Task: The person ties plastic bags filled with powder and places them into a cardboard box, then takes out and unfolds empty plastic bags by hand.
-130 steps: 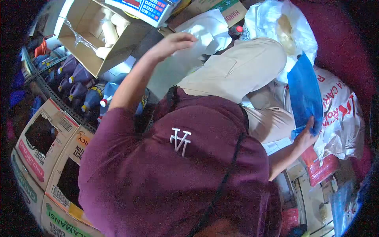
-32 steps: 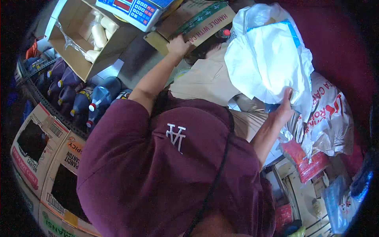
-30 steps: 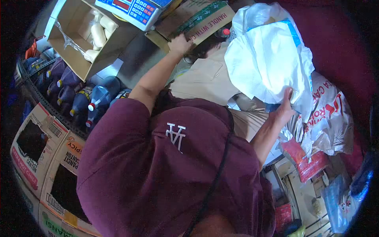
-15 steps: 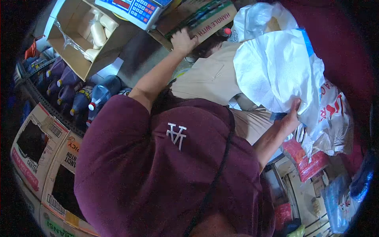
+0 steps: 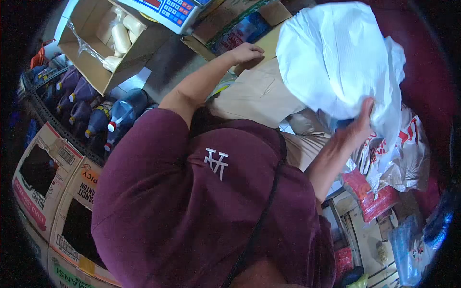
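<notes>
My right hand [image 5: 360, 126] is closed on the lower edge of a large white sack [image 5: 333, 60], its thumb on top and the other fingers mostly hidden. The sack bulges out over my right knee. At the upper middle, my left hand [image 5: 247, 53] curls its fingers at the tan flap [image 5: 272, 42] of a cardboard box; the fingertips are partly out of sight. Inside that box, blue and red printed packets [image 5: 245, 33] show. Below the white sack hangs a crumpled white plastic bag with red print [image 5: 410, 153].
An open carton [image 5: 86, 57] holding pale, wrapped rolls stands at the upper left, beside a blue-and-white scale [image 5: 173, 12]. Dark jugs [image 5: 127, 113] line a rack. Cut-open cartons [image 5: 45, 180] are at lower left. Red plastic packs [image 5: 370, 197] lie at right.
The box flap has come down toward me, uncovering the packets, and my left hand has shifted right with it. My right hand has raised the white sack slightly.
</notes>
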Available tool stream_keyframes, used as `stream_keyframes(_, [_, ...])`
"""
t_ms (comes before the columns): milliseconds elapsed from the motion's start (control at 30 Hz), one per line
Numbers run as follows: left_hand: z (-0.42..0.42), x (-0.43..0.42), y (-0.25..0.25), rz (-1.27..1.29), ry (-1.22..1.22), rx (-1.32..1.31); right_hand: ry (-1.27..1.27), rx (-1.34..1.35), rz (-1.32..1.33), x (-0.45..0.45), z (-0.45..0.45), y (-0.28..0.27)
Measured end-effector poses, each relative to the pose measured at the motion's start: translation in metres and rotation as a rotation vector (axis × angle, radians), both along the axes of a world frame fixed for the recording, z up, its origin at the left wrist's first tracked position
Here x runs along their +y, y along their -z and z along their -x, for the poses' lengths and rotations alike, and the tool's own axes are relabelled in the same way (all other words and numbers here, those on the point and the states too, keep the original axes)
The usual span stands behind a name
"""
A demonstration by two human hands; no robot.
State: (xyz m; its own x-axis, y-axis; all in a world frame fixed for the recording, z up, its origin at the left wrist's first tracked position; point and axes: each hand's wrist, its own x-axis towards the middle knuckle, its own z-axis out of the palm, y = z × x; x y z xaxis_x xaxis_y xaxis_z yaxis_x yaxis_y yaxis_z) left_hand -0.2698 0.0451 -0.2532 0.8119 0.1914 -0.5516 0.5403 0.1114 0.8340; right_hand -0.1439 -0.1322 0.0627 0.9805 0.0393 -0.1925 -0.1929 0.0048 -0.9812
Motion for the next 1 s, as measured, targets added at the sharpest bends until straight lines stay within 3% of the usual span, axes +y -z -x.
stream_keyframes(67, [0.000,0.002,0.009,0.019,-0.026,-0.077,-0.049,-0.021,0.006,0.025,-0.010,0.009])
stream_keyframes(100, [0.000,0.003,0.023,0.147,-0.087,-0.114,-0.110,-0.035,-0.035,0.039,-0.016,0.015])
stream_keyframes(167, [0.001,0.009,0.015,0.222,-0.125,-0.070,-0.300,-0.186,0.102,0.055,-0.042,0.043])
stream_keyframes(200, [0.003,0.012,0.013,0.298,-0.166,-0.028,-0.651,-0.545,0.495,0.061,-0.048,0.034])
stream_keyframes(267, [0.004,0.010,0.017,0.363,-0.194,-0.042,-0.947,-0.875,0.892,0.071,-0.066,0.050])
stream_keyframes(367, [0.008,0.015,0.028,0.053,-0.355,-0.008,-1.177,-0.782,1.134,0.079,-0.073,0.069])
stream_keyframes(467, [0.022,0.033,0.057,0.035,-0.511,0.034,-1.182,-0.783,1.026,0.077,-0.075,0.077])
stream_keyframes(533, [0.033,0.036,-0.001,-0.411,-0.499,0.079,-1.135,-0.758,0.988,0.069,-0.078,0.078])
stream_keyframes(567, [0.041,0.055,-0.001,-0.625,-0.474,0.135,-1.085,-0.738,0.952,0.065,-0.080,0.078])
stream_keyframes(600, [0.039,0.068,-0.061,-0.449,-0.497,0.426,-1.026,-0.700,0.899,0.059,-0.082,0.081])
stream_keyframes(633, [0.049,0.072,-0.044,-0.362,-0.747,0.205,-1.007,-0.611,0.884,0.056,-0.082,0.077])
stream_keyframes(667, [0.044,0.071,-0.095,-0.457,-0.657,0.241,-0.995,-0.522,0.868,0.053,-0.081,0.072])
stream_keyframes(700, [0.046,0.075,-0.074,-0.458,-0.662,0.246,-0.940,-0.652,0.825,0.047,-0.082,0.079])
stream_keyframes(767, [0.049,0.104,0.012,-0.594,-0.537,-0.101,-0.907,-0.700,0.759,0.040,-0.079,0.077])
stream_keyframes(800, [0.053,0.113,0.044,-0.247,-0.616,-0.161,-0.888,-0.700,0.705,0.033,-0.073,0.070])
stream_keyframes(833, [0.047,0.111,0.038,-0.247,-0.614,-0.159,-0.813,-0.503,0.561,0.024,-0.065,0.064])
stream_keyframes(900, [0.022,0.099,0.000,0.189,-0.629,-0.215,-0.734,-0.086,0.141,-0.007,-0.049,0.047])
stream_keyframes(933, [0.010,0.093,-0.017,-0.108,-0.474,-0.146,-0.717,0.137,-0.132,-0.028,-0.041,0.037])
stream_keyframes(967, [0.010,0.094,0.048,-0.224,-0.391,-0.359,-0.861,-0.156,0.301,-0.044,-0.031,0.033])
stream_keyframes(1000, [-0.010,0.080,-0.035,0.111,-0.477,0.133,-0.854,-0.154,0.307,-0.051,-0.033,0.038])
